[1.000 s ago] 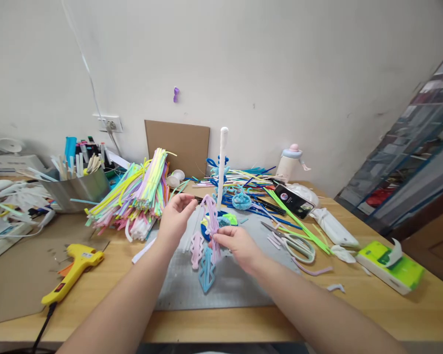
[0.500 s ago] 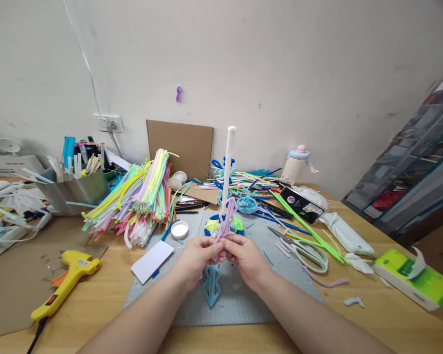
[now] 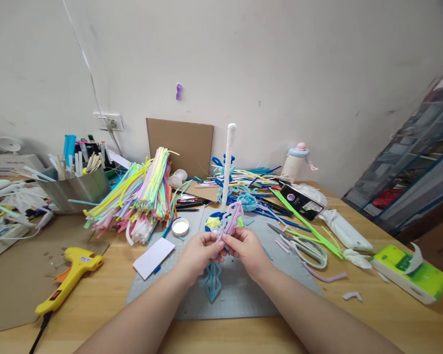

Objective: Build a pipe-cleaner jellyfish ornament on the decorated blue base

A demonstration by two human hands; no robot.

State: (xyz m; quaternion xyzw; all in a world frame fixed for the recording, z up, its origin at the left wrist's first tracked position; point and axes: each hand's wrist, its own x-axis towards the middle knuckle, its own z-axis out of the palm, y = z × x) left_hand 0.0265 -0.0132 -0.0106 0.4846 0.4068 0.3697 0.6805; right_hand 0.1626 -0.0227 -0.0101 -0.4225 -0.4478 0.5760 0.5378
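Note:
Between my fingers is a zigzag shape of bent lilac pipe cleaners [image 3: 233,219], pointing up and tilted to the right. My left hand [image 3: 203,253] pinches its lower end, and my right hand [image 3: 245,248] pinches it from the other side, the fingertips nearly meeting. Behind it rises a white wrapped rod [image 3: 227,167] from a blue base with yellow and green tufts [image 3: 212,222]. A light-blue zigzag pipe cleaner piece [image 3: 213,282] lies on the grey mat [image 3: 243,305] below my hands.
Scissors [image 3: 310,252] and a phone [image 3: 303,201] lie to the right, with a green tissue pack [image 3: 409,273] farther out. At left are a yellow glue gun [image 3: 72,275], a white card [image 3: 154,258] and bundled pipe cleaners [image 3: 133,196]. A small round lid [image 3: 180,226] sits near the card.
The lilac piece has tipped to the right, its top moving away from the white rod. Both hands keep their pinch at its lower end. The view has shifted slightly.

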